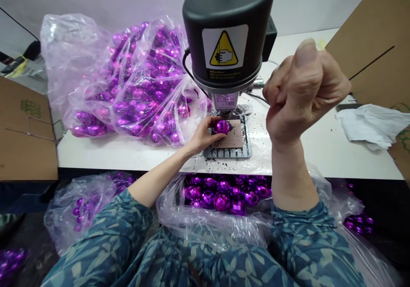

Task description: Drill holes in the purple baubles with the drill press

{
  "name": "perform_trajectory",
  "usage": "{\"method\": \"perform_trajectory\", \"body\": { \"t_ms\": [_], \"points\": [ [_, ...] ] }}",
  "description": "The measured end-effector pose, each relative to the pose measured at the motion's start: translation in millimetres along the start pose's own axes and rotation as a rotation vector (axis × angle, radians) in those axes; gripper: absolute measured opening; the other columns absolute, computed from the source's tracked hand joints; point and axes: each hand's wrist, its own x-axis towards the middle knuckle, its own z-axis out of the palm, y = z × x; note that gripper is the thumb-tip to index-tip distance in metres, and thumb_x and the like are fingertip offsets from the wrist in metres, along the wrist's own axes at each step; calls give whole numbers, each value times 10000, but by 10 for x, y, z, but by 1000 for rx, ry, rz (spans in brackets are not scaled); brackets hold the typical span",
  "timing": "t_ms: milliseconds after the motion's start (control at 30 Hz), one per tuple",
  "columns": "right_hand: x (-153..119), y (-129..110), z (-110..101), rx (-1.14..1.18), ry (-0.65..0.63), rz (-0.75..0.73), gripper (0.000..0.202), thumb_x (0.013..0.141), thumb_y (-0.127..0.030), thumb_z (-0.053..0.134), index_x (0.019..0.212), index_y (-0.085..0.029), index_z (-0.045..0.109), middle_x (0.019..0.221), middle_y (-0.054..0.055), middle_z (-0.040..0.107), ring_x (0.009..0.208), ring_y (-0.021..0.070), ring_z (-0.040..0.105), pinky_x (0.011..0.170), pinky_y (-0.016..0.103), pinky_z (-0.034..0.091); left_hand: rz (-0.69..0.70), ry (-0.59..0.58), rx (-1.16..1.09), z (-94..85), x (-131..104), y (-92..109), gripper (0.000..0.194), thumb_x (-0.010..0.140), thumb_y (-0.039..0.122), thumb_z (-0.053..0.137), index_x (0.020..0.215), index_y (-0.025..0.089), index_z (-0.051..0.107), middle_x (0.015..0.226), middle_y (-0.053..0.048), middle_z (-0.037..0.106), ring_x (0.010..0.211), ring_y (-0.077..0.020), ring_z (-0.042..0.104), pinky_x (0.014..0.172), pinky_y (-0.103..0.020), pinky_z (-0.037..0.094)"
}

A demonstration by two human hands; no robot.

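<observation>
A shiny purple faceted ball (222, 127) sits between the thumb and fingers of my left hand (206, 132), directly below the head of a black drill press (228, 35). Under the ball is a brown board (235, 139) on the slotted metal base plate (228, 153), with dark crumbs scattered around. My right hand (301, 90) is raised to the right of the machine, its fingers wrapped round the press's lever (258, 83). Only the lever's metal root shows; the rest is hidden in the fist.
A large clear plastic bag (77, 65) full of purple balls lies on the white table (128, 156) at left. Another open bag (218, 225) of balls is below the table's front edge. Cardboard boxes (24, 133) flank both sides. A crumpled white sheet (373, 124) lies at right.
</observation>
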Motion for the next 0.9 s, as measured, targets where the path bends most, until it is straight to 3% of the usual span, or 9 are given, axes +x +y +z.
{"method": "perform_trajectory", "body": {
  "t_ms": [100, 233, 400, 567, 700, 900],
  "points": [
    [-2, -12, 3, 58, -3, -51, 557, 977, -540, 568, 599, -231, 300, 492, -38, 282, 422, 109, 245, 482, 358, 237, 4, 17, -9, 50, -9, -40, 547, 751, 286, 919, 1203, 186, 628, 1216, -118, 718, 1082, -240, 714, 927, -414, 618],
    [0, -33, 5, -14, 7, -32, 602, 954, -637, 519, 597, -230, 255, 478, -36, 287, 410, 103, 255, 460, 363, 223, -18, 5, -49, 93, -33, -90, 569, 758, 308, 918, 1227, 187, 619, 1218, -118, 716, 1045, -234, 724, 909, -413, 627],
    [13, -69, 6, -109, 7, 2, 643, 942, -716, 472, 587, -239, 226, 458, -40, 275, 399, 82, 271, 426, 337, 242, 39, 8, 70, 174, -56, -34, 547, 766, 267, 896, 1242, 183, 641, 1215, -116, 704, 1120, -264, 688, 981, -451, 593],
    [14, -52, 1, -22, 15, -3, 652, 895, -672, 627, 573, -238, 262, 462, -55, 292, 389, 65, 288, 420, 312, 216, 98, 33, 36, 281, -73, -11, 459, 863, 349, 824, 1255, 193, 643, 1250, -117, 666, 1178, -257, 669, 1044, -451, 561],
    [-24, -3, -22, -62, 22, -29, 659, 952, -704, 503, 595, -227, 221, 468, -49, 267, 403, 57, 264, 435, 301, 214, 43, 61, -71, 340, -107, -111, 520, 854, 401, 842, 1272, 198, 608, 1250, -126, 674, 1179, -263, 678, 1052, -458, 560],
    [-114, 32, -58, -18, 41, 20, 671, 947, -650, 594, 590, -227, 216, 474, -49, 259, 399, 63, 260, 427, 297, 297, -23, 149, -155, 423, -149, -222, 619, 788, 484, 898, 1243, 213, 577, 1197, -99, 704, 1102, -250, 712, 1007, -455, 591]
  ]
}}
